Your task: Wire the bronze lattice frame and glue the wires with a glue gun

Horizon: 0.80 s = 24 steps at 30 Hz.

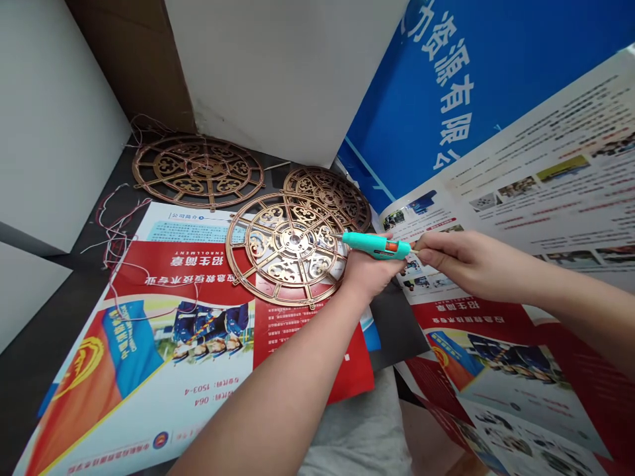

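Note:
A teal hot glue gun (pixel 374 244) lies level in my left hand (pixel 368 270), whose fingers are wrapped round it. Its nozzle points left, over the right side of a bronze-coloured openwork disc (pixel 284 270) with scrolls and spokes. Whether the tip touches the disc I cannot tell. At the back end of the gun my right hand (pixel 449 256) pinches a thin pale glue stick (pixel 415 252), mostly hidden by the fingers. Two similar discs lie behind: one at the back left (pixel 211 195), one at the back right (pixel 364 208), partly covered by the front disc.
Printed red and white leaflets (pixel 198 410) lie under the front disc on a dark surface. Thin red and white wires (pixel 116 228) tangle at the left. White panels (pixel 278 66) rise behind and at the left. A blue and white printed board (pixel 397 112) stands at the right.

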Available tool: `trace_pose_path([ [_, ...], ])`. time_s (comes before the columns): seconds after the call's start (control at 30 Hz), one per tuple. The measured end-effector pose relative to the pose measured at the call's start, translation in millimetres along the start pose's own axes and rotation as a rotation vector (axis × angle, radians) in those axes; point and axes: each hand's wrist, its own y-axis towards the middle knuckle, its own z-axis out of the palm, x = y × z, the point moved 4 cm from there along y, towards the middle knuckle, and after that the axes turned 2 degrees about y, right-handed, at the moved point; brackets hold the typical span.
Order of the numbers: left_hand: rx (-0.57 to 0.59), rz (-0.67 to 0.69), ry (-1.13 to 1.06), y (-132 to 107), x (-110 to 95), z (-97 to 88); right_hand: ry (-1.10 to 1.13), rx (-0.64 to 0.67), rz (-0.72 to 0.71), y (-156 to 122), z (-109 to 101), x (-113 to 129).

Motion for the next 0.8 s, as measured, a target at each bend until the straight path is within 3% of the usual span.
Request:
trace_pose_path([
  [0.2,0.036,0.007,0.001,2.9,4.8,4.7,0.057,-0.044,0.053,3.9,5.2,-5.6],
  [0.43,0.037,-0.116,0.019,-1.6,4.7,8.6,0.106,-0.035,0.078,9.7,12.5,-15.1],
  [0.57,-0.047,-0.005,0.038,-7.2,-5.4,5.3,0.139,-0.026,0.08,9.1,14.9,-17.1],
  [0.8,-0.084,0.067,0.156,-3.9,3.5,3.5,0.072,-0.057,0.021,7.0,15.0,-10.8],
])
